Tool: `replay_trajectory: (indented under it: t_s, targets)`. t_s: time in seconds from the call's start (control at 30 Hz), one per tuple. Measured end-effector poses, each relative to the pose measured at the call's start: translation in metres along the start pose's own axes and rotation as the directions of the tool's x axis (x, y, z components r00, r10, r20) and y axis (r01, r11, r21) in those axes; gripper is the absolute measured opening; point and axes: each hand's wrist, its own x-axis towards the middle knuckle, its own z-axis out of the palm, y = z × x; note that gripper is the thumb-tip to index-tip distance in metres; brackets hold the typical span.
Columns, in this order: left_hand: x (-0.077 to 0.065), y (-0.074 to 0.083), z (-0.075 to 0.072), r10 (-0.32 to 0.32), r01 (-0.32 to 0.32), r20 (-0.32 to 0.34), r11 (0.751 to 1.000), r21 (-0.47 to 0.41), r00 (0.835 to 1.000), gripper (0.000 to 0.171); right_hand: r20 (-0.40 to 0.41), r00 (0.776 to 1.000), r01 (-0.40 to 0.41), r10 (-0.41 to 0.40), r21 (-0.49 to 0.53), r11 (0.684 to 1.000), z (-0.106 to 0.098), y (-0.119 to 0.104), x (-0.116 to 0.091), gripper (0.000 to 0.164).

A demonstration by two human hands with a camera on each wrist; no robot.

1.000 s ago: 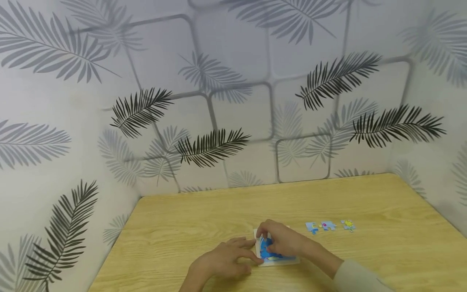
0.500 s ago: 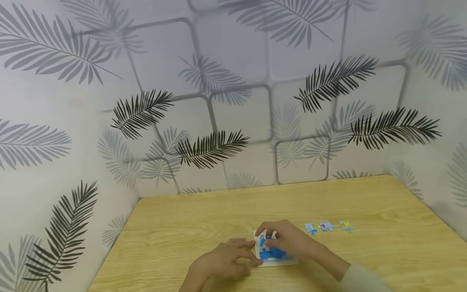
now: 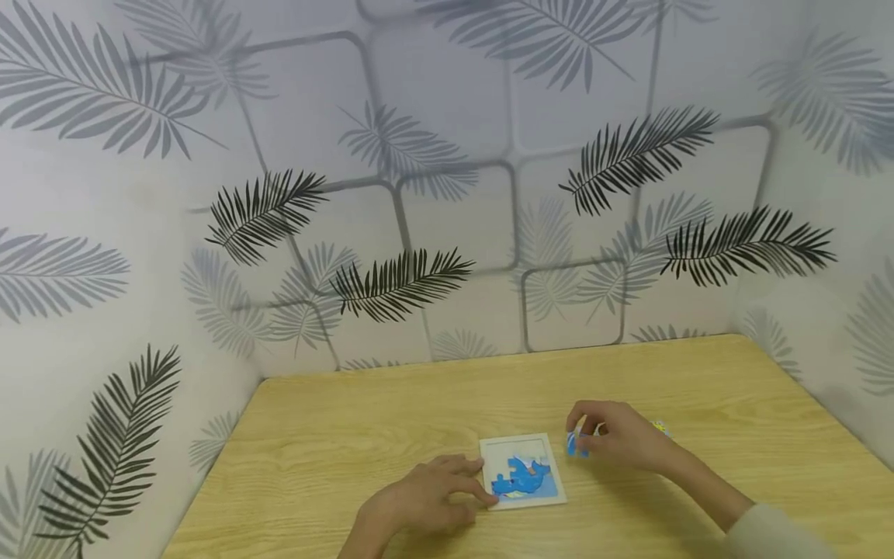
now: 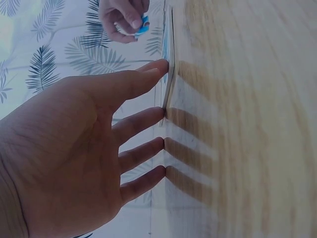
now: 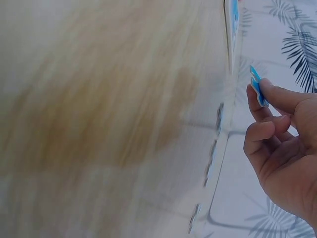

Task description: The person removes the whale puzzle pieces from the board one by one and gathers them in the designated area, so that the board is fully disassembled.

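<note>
A square puzzle tray (image 3: 510, 449) with a pale border lies on the table, its lower part filled with joined pieces that show a blue figure (image 3: 527, 480). My left hand (image 3: 429, 497) rests at the tray's left side, thumb and a fingertip touching its edge, the other fingertips on the table in the left wrist view. To the right of the tray, my right hand (image 3: 625, 436) pinches a blue and white puzzle piece (image 5: 258, 89) between thumb and forefinger, raised above the tabletop. Its other fingers curl loosely beneath.
Several loose puzzle pieces lie in a row right of the tray; one with a yellow sun (image 3: 660, 426) shows behind the right hand, which covers the others in the head view. The wooden table (image 3: 363, 411) meets a leaf-patterned wall (image 3: 447, 225) at the back.
The right hand has lifted the blue piece from the tray and carried it right, baring the tray's upper part. The left hand stays at the tray's edge.
</note>
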Motion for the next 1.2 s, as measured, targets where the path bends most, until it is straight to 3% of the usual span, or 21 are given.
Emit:
replay_trajectory:
  t_s: [0.33,0.73,1.0,1.2]
  targets:
    - [-0.002,-0.002,0.003,0.008,-0.008,-0.008,1.0,-0.004,1.0,0.03,0.076,0.997,0.025,-0.023,-0.02,0.999,-0.006,0.021,-0.02,0.011]
    - [-0.001,-0.001,0.003,0.014,-0.014,0.002,1.0,-0.009,1.0,0.03,0.048,0.999,0.026,-0.019,-0.144,0.989,-0.001,0.024,-0.02,0.016]
    - [-0.001,-0.003,0.002,0.005,-0.005,0.003,1.0,-0.007,1.0,0.03,0.008,0.997,0.075,-0.075,-0.115,0.99,0.01,0.012,-0.01,0.017]
    - [0.0,-0.003,0.002,0.001,-0.001,0.002,1.0,-0.006,1.0,0.031,0.073,0.997,0.033,-0.034,0.019,0.999,0.026,-0.006,0.008,0.024]
